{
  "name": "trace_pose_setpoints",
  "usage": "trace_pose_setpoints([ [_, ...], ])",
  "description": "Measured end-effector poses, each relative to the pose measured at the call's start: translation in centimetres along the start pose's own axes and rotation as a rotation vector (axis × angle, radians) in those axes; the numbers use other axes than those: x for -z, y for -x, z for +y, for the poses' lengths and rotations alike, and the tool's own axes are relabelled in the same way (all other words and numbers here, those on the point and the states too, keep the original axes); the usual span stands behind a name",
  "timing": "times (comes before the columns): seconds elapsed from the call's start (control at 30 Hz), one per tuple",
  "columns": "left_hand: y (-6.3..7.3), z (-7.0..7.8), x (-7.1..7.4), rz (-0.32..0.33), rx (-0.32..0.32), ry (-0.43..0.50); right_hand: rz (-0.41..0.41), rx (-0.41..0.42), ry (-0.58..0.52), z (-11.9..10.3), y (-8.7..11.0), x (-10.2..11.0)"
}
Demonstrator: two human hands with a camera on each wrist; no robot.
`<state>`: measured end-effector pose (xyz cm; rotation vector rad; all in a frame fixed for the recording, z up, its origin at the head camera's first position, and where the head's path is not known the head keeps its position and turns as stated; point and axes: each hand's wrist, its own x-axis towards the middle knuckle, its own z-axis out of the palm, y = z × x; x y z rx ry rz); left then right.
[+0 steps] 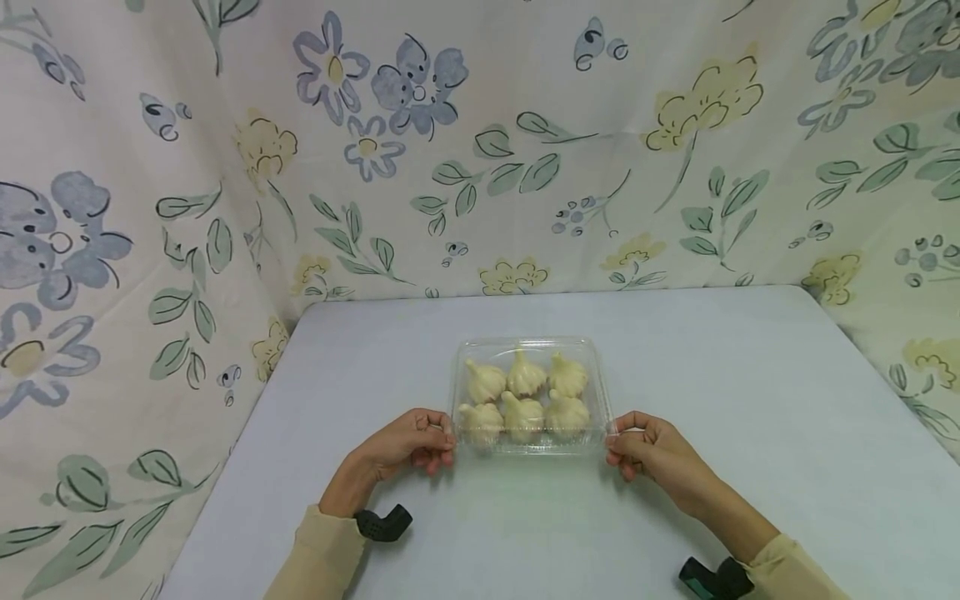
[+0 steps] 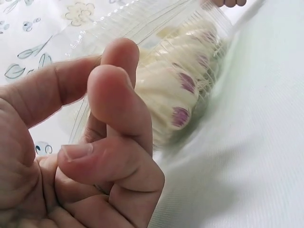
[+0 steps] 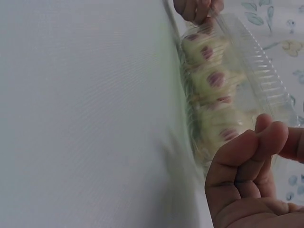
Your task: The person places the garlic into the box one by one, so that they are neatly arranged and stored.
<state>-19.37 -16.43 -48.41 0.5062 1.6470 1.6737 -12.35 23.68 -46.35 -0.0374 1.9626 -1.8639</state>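
A clear plastic clamshell container (image 1: 600, 392) with its lid down sits at the middle of the white table. Inside lie several pale garlic bulbs (image 1: 522, 417) in two rows, their purple-marked ends showing through the wall in both wrist views. My left hand (image 1: 405, 443) pinches the container's near left corner between thumb and fingers. At the near right corner, my right hand (image 1: 663, 460) pinches the rim the same way. In the right wrist view, the bulbs (image 3: 216, 80) line up along the near wall, beyond my curled fingers (image 3: 235, 149).
The white tabletop (image 1: 525, 533) extends around the container on all sides. Floral cloth (image 1: 510, 167) hangs behind the table and along its left and right sides. Black wrist devices (image 1: 384, 523) are worn on both arms over beige sleeves (image 1: 318, 554).
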Motion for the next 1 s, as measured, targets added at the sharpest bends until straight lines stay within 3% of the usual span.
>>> trace_pose_setpoints([
  [0.23, 0.0, 0.0, 0.0, -0.004, 0.017, 0.025, 0.009, -0.011, 0.002, -0.1, -0.1, 0.0],
  [0.47, 0.2, 0.2, 0.5, -0.037, 0.007, 0.012, 0.042, 0.024, 0.104, 0.1, -0.3, 0.2],
  [0.67, 0.5, 0.4, 1.1, -0.070, -0.004, -0.042, 0.089, 0.045, 0.147, 0.4, -0.3, 0.5],
  [1.0, 2.1, 1.1, 2.6, -0.016, 0.001, -0.179, 0.130, 0.168, 0.137, 0.8, 0.1, 1.1],
])
